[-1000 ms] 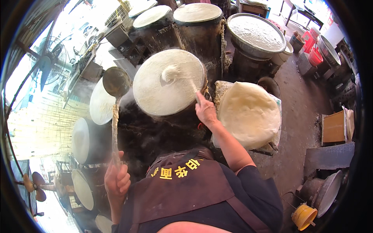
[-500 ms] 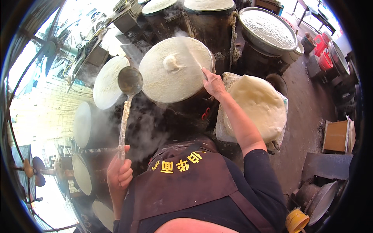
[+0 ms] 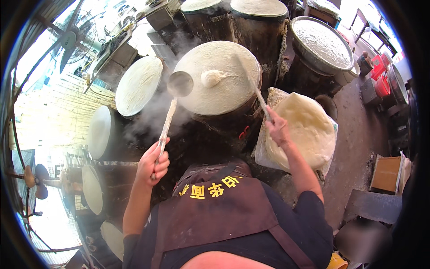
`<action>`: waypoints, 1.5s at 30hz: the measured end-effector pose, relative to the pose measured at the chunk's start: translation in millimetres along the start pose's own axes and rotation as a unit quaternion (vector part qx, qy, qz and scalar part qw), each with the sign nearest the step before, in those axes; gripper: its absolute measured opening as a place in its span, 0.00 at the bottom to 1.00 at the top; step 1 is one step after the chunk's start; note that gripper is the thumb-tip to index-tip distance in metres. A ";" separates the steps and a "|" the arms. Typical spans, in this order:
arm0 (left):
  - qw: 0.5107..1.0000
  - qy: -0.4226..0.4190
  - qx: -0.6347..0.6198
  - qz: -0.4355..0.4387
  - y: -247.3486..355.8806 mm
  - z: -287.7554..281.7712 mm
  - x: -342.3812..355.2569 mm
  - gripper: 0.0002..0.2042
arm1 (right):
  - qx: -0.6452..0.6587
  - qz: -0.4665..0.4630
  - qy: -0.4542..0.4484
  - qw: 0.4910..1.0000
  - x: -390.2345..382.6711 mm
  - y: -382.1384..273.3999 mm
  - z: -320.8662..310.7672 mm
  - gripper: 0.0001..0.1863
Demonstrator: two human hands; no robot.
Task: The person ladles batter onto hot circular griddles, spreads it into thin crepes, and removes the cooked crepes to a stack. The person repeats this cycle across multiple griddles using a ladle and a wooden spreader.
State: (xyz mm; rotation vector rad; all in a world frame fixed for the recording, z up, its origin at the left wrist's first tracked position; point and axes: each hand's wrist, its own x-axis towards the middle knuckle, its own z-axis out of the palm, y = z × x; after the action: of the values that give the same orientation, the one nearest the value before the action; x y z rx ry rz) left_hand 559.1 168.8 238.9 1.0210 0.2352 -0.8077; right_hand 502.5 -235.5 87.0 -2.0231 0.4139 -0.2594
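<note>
My left hand (image 3: 153,165) is wrapped round the dough-smeared handle of a metal ladle (image 3: 180,84), whose bowl hangs over the left edge of a round griddle. A thin, pale dough sheet (image 3: 224,96) covers that griddle, and a small dough lump (image 3: 211,78) sits at its middle. In my right hand (image 3: 278,127) is a long flat spatula (image 3: 254,85), its blade reaching over the griddle's right side. Below that hand, a large soft mass of dough (image 3: 304,132) fills a container lined with pale sheeting.
More round griddles on drums stand around me, such as a tilted-looking one (image 3: 139,86) at left and another (image 3: 259,6) behind. A wide pan of white powder or batter (image 3: 320,42) is at far right. Steam drifts near the ladle. A fan (image 3: 69,39) stands far left.
My left hand has risen forward with the ladle, bringing its bowl to the griddle's edge. My right hand has drawn back toward me and right, still gripping the spatula. The view has shifted slightly.
</note>
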 end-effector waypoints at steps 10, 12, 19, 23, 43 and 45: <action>0.927 0.109 0.353 0.059 11.0 41.4 100.1 0.17 | 0.277 0.144 -0.008 0.950 -80.2 -44.1 95.9 0.32; 0.942 0.093 0.320 0.031 4.4 46.9 105.9 0.15 | 0.298 0.146 -0.039 0.943 -85.5 -42.8 115.5 0.32; 0.997 0.052 -0.041 -0.048 -47.9 87.7 82.9 0.05 | 0.105 -0.114 -0.030 0.987 -100.9 -39.4 155.9 0.31; 0.922 -0.146 -0.315 -0.172 3.5 10.9 50.1 0.11 | 0.069 -0.178 0.043 0.981 -101.3 -57.9 117.3 0.29; 0.950 -0.062 -0.302 -0.048 -11.7 -101.4 -108.5 0.15 | -0.153 -0.109 -0.021 0.982 -119.0 -53.8 116.9 0.33; 0.948 -0.069 -0.306 -0.052 -10.5 -103.2 -111.1 0.15 | -0.026 -0.004 -0.058 0.998 -110.7 -60.3 114.7 0.32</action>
State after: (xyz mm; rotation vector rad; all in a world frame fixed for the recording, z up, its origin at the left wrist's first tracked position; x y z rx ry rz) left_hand 493.6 305.9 236.2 0.3681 0.3915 -0.8243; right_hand 452.3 -72.7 86.3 -2.0789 0.3416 -0.1365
